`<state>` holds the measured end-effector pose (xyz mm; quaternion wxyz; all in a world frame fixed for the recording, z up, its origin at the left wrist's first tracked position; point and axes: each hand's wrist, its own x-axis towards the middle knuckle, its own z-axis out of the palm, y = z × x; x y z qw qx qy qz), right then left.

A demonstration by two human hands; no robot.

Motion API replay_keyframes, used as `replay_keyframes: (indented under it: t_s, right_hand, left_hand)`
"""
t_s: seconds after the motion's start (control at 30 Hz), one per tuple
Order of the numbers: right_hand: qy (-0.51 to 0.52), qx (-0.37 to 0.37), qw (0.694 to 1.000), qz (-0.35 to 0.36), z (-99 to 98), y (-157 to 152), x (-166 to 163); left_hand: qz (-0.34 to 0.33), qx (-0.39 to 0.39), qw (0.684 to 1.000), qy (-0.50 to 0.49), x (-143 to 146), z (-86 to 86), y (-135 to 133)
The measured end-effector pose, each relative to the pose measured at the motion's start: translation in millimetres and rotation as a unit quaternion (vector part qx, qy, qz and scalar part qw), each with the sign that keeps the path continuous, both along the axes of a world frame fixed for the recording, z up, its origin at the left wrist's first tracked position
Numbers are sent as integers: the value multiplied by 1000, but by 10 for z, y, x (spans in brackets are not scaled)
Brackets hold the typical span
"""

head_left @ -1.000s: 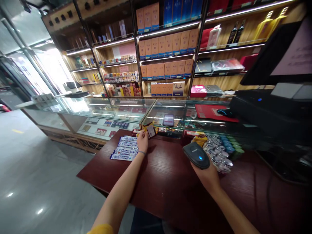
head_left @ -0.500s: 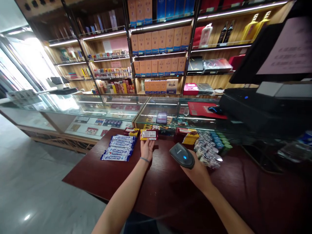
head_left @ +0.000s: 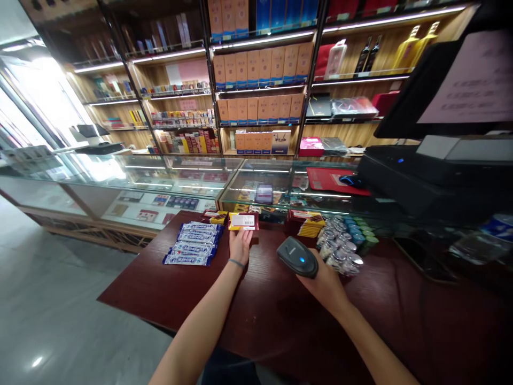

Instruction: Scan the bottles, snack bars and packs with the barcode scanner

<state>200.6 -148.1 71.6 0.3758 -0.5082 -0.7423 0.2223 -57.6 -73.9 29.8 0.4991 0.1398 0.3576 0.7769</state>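
Note:
My left hand (head_left: 240, 246) holds up a flat red-and-yellow packet (head_left: 243, 221) by its lower edge, its white barcode label facing me. In my right hand (head_left: 325, 280) is a black barcode scanner (head_left: 297, 258) with a blue light, its head angled towards the packet but apart from it. Blue-and-white wrapped bars (head_left: 194, 244) lie in a row left of my left hand. Similar red-and-yellow packets sit in a small pile (head_left: 216, 216) behind the bars and in a taller stack (head_left: 305, 223) beyond the scanner. Silver-topped small containers (head_left: 340, 248) stand beside my right hand.
Everything lies on a dark red wooden table (head_left: 160, 295) against a glass display counter (head_left: 192, 179). Right of it are a red mat (head_left: 326, 179) with a mouse (head_left: 351, 181), a monitor (head_left: 460, 85) and a plastic bottle (head_left: 476, 243). Stocked shelves (head_left: 260, 91) stand behind.
The packet's label shows brighter and more squarely than before. Both hands keep nearly the same places, and the whole view has shifted slightly.

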Motion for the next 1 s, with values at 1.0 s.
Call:
replay_keyframes:
  t_s: [1.0]
  right_hand:
    - [304, 91, 916, -245, 369, 269, 745]
  left_hand:
    - [-84, 167, 712, 677, 975, 820, 593]
